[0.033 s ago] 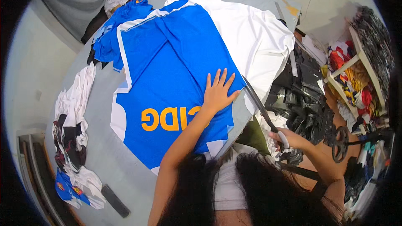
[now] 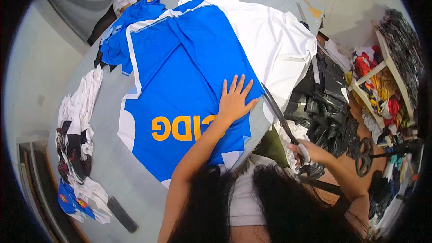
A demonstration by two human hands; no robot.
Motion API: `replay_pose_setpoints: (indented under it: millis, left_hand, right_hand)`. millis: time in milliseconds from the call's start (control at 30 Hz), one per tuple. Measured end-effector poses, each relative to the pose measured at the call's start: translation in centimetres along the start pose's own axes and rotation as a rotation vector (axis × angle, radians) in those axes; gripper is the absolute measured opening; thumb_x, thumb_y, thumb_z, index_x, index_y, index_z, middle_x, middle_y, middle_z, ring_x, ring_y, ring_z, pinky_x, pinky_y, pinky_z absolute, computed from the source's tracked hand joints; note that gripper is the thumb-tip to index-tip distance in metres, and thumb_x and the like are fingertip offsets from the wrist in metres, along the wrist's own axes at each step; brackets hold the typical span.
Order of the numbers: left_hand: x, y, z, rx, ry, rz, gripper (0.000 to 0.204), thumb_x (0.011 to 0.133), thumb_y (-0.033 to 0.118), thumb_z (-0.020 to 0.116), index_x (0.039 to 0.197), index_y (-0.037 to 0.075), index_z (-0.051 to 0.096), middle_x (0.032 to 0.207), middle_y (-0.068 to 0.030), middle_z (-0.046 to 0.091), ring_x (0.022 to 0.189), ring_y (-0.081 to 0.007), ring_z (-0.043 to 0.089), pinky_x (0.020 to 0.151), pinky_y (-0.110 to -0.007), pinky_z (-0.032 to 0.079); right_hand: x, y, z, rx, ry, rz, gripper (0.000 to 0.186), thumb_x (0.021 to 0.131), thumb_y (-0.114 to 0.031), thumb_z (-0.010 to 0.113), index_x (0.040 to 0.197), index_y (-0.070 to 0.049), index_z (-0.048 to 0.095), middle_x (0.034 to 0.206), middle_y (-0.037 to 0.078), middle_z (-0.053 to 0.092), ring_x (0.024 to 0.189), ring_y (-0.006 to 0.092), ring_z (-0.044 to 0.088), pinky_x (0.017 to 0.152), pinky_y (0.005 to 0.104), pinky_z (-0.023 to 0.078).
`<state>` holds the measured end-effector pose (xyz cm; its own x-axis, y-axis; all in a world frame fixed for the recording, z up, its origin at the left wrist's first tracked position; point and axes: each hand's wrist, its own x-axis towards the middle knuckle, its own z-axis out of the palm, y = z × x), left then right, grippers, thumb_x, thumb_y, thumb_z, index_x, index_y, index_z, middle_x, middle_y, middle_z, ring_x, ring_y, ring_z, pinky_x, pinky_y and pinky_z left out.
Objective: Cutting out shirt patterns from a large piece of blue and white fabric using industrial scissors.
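Note:
A large blue fabric panel with orange lettering and white borders lies spread on the table. My left hand rests flat on it near its right edge, fingers spread. In my right hand, off the table's near right side, is a pair of long dark scissors with a pale handle. Their blades point up and left, with the tips at the blue panel's right edge. Beyond that edge, white fabric is draped over the table's side. Whether the blades have fabric between them is hard to see.
Bunched blue cloth sits at the far left of the grey table. White and dark garments run along its left edge, near a black phone-like slab. Black plastic bags and a rack of colourful cloth stand right.

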<state>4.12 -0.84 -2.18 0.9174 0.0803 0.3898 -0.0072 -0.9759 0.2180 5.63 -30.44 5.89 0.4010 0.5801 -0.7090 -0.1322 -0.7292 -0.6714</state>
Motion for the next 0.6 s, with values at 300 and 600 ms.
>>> replay_pose_setpoints:
  millis: [300,600]
  left_hand:
    - [-0.8,0.7,-0.2,-0.01,0.011,-0.008,0.062,0.081,0.051,0.046,0.132,0.016,0.04,0.139,-0.0142,0.033,0.13,-0.0311,0.026,0.104,-0.055,0.014]
    - [-0.9,0.8,-0.1,-0.004,-0.003,-0.027,0.07,0.081,0.051,0.046,0.133,0.007,0.036,0.139,-0.0124,0.033,0.13,-0.029,0.026,0.105,-0.054,0.013]
  right_hand:
    - [0.8,1.6,1.0,-0.011,0.06,-0.07,0.05,0.084,-0.048,0.055,0.089,0.002,0.048,0.056,0.003,0.049,0.045,0.0128,0.055,0.042,0.0262,0.045]
    - [0.4,0.4,2.0,0.008,0.119,-0.091,0.051,0.084,-0.045,0.056,0.088,0.005,0.049,0.055,0.008,0.051,0.044,0.0154,0.056,0.04,0.0265,0.045]
